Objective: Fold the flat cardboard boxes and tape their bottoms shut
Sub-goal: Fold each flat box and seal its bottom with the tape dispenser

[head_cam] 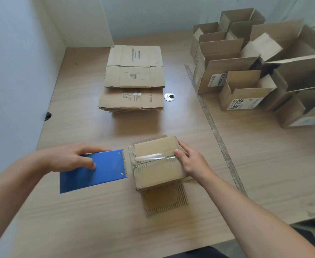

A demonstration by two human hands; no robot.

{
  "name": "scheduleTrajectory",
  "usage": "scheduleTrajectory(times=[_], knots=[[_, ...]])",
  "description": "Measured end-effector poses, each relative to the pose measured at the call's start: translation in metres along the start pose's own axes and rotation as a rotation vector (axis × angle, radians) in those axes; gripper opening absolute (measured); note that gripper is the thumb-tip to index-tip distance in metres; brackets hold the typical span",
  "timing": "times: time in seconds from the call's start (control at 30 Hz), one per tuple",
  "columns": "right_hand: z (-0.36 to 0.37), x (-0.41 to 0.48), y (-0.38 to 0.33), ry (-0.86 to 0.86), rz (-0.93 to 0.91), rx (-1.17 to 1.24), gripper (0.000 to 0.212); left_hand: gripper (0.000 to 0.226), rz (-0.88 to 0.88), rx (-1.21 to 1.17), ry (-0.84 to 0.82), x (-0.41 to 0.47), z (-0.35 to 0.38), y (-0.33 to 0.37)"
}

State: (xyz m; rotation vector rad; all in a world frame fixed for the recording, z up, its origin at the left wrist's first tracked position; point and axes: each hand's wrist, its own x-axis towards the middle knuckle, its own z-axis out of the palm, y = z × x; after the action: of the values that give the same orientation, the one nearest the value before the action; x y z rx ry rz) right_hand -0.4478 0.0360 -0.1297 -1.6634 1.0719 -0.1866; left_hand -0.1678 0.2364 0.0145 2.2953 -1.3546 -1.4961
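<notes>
Bench (78,211) with upturned box (158,174), clear tape (153,156) along its seam.
Flat box stack (134,77) well behind box. Blue tape dispenser (95,172) just beside box's left end, gripped by left hand (69,157). Right hand (192,162) clasps box's right end, thumb on tape.

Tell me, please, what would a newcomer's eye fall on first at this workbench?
The blue tape dispenser stands out first, gripped by the left hand at the near side of the table, right beside a small box. The right hand holds that box, thumb on a strip of clear tape across its seam. Behind lies a stack of flat boxes, with folded open boxes at far right.
</notes>
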Motion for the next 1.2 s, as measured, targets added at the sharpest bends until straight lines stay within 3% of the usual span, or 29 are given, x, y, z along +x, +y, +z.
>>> scheduleTrajectory(times=[0.57, 0.7, 1.07, 1.2], knots=[[0.001, -0.004, -0.004, -0.038, 0.084, 0.191, 0.046, 0.043, -0.102, -0.108, -0.052, 0.007, 0.005, -0.069], [0.003, -0.004, -0.008, -0.032, 0.161, 0.263, 0.043, 0.049, -0.126, -0.115, -0.042, 0.018, 0.012, -0.075], [0.002, -0.002, -0.015, -0.011, 0.324, 0.327, 0.036, 0.035, 0.000, 0.027, 0.032, 0.071, 0.047, -0.052], [0.007, -0.005, -0.022, -0.012, 0.317, 0.320, 0.035, 0.045, -0.063, 0.345, 0.187, 0.088, 0.063, -0.041]])
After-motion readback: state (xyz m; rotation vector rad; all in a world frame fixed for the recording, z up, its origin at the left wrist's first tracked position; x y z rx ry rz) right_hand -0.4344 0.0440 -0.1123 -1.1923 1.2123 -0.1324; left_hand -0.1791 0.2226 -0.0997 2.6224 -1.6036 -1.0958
